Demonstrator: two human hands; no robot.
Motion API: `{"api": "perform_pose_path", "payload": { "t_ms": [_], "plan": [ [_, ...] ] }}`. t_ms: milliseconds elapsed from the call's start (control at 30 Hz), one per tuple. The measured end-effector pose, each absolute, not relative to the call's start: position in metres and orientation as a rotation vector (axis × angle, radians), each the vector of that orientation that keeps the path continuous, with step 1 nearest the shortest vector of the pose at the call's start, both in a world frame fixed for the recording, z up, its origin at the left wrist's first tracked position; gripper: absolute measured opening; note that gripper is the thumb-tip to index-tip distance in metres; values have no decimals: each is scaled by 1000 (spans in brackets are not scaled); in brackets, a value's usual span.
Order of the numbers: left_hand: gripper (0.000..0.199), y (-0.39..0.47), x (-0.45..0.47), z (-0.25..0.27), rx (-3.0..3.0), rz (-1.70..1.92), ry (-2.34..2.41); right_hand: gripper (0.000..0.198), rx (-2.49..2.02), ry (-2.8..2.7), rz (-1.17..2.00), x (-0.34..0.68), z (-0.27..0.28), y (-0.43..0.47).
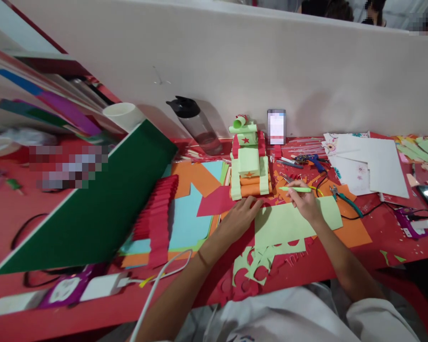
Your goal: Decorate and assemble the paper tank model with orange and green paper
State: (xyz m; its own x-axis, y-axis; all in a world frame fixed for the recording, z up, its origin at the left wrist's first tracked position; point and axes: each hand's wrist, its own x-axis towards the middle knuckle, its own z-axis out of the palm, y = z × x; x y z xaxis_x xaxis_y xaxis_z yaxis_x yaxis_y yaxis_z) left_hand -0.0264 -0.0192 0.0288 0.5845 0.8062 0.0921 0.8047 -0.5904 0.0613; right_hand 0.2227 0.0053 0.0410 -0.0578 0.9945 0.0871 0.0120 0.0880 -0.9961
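Note:
My right hand [305,202] is closed in a pinch on a light green pen [301,189], held nearly level. Beneath that hand lies a pale green paper sheet [288,222]. My left hand [244,211] rests flat with its fingers spread, close to the front of a paper tank model [248,164] and the sheet's left end. The model is pale green, orange and red, with star shapes on it. Cut-out green paper scraps [255,263] lie nearer my body, with round holes in them.
A green board [92,213] leans on the left, beside a bottle [198,126]. A phone [277,127] stands against the partition. Pliers [345,199], a glue gun [316,162] and white sheets [385,166] lie to the right. A white cable [160,275] crosses near my left arm.

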Motion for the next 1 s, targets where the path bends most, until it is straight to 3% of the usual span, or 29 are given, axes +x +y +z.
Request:
{"api": "perform_pose_path", "payload": {
  "t_ms": [133, 233, 367, 567, 800, 1000],
  "plan": [
    [49, -19, -25, 30, 2829, 208, 1323, 29, -1122, -1376, 1222, 220, 41, 4],
    [44, -19, -17, 44, 2723, 343, 1233, 21, -1125, -1445, 1236, 219, 43, 2],
    [20, -1, 8, 75, 2257, 756, 1174, 28, -1020, -1437, 1264, 218, 44, 2],
    [16, 52, 59, 90, 1685, 1280, 973, 38, -1088, -1421, 1174, 212, 41, 6],
    [26, 76, 84, 75, 1394, 1496, 901, 32, -1166, -1359, 980, 211, 31, 16],
    [40, 93, 64, 97, 1331, 1805, 828, 29, -1314, -1447, 885, 216, 30, 21]
  ]
}}
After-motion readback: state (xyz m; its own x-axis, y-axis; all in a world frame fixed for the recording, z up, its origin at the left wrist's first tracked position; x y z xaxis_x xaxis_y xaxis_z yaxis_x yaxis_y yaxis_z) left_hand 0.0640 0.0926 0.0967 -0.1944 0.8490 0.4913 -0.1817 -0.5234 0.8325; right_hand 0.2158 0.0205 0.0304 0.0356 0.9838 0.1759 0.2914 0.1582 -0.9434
